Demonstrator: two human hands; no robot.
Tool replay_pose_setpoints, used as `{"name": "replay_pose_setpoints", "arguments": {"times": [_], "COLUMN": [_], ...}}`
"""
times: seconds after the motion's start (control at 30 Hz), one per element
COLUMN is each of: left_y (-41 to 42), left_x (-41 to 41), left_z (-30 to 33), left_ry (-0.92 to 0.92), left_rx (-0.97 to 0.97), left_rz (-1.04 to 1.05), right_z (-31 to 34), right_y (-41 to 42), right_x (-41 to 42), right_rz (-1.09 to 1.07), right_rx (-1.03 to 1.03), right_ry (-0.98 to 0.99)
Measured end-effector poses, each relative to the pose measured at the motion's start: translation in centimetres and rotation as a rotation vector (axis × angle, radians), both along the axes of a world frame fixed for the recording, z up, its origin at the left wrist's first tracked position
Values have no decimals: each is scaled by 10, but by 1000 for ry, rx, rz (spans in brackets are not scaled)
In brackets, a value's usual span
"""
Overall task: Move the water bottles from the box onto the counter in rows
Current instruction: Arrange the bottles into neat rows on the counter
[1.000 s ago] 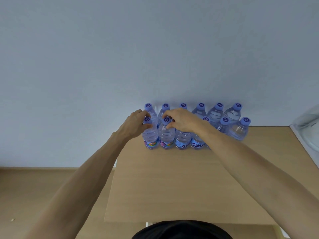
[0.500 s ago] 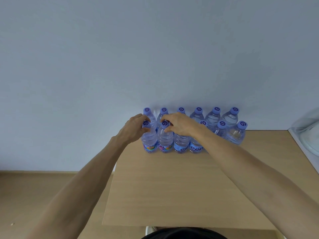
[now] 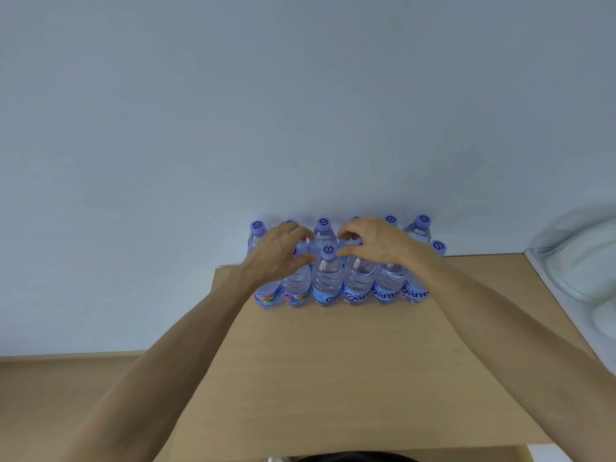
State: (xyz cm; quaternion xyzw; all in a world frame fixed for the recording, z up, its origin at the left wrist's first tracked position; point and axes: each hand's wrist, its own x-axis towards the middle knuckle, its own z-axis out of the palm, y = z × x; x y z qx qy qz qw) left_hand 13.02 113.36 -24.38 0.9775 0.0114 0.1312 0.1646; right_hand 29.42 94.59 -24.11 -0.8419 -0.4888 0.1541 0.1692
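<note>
Here | bottles [image 3: 328,278] on counter [image 3: 350,361] | hands' grip [image 3: 278,251] just above caps

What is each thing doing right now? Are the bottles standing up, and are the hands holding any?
Water bottles: upright, capped, in two rows on the counter against the wall.
Left hand: fingers loosely curled over the left bottles; no clear grip.
Right hand: fingers loosely curled above the middle bottles, holding nothing.
Counter: bottles stand along its far edge.
</note>
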Motion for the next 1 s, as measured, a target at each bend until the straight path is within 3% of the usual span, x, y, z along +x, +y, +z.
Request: {"name": "replay_pose_setpoints", "arguments": {"times": [0.2, 0.3, 0.57, 0.8, 1.0], "left_y": [-38, -46, -34, -39, -34], "left_x": [33, 40, 37, 36, 34], "left_z": [-9, -11, -8, -6, -2], "left_ry": [182, 212, 182, 266, 244], "left_rx": [202, 159, 138, 178, 135], "left_rz": [104, 116, -117, 96, -67], "right_z": [-5, -8, -11, -9, -9], "right_y": [-31, -36, -34, -32, -33], "right_x": [13, 16, 19, 18, 15], "right_rz": [38, 33, 42, 30, 13], "right_rx": [-100, -107, -77, -92, -82], "right_ry": [-39, -35, -2, 29, 29]}}
